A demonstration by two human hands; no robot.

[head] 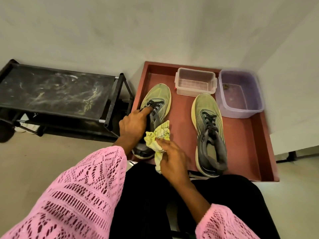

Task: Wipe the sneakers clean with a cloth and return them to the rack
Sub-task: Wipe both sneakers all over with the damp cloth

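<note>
Two sneakers (156,107), one cloth (159,137), two tubs (195,82)

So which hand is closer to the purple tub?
The right hand. It holds the cloth between the two sneakers, well short of the purple tub. The left hand grips the far sneaker.

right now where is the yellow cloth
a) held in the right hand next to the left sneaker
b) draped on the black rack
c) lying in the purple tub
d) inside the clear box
a: the right hand grips the yellow cloth against the heel end of the left sneaker, which the left hand holds on the red tray.
</note>
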